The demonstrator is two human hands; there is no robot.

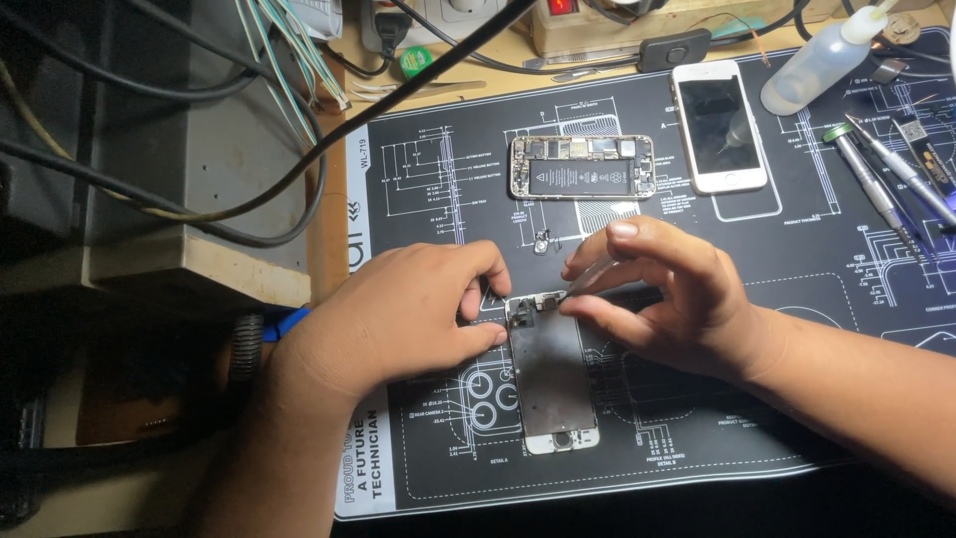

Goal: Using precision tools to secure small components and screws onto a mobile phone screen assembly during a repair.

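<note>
Two hands meet at top end of phone screen panel (551, 384), lying face down on dark repair mat (797, 399) on worktop, long axis running toward person. Left hand (408, 314) pinches panel's top left corner, fingers closed on edge. Right hand (662, 294) fingers closed on thin tweezers (588, 277), tip at panel's top bracket. Tip contact hidden, tiny parts unclear. Opened phone body (583, 166) well apart beyond.
</note>
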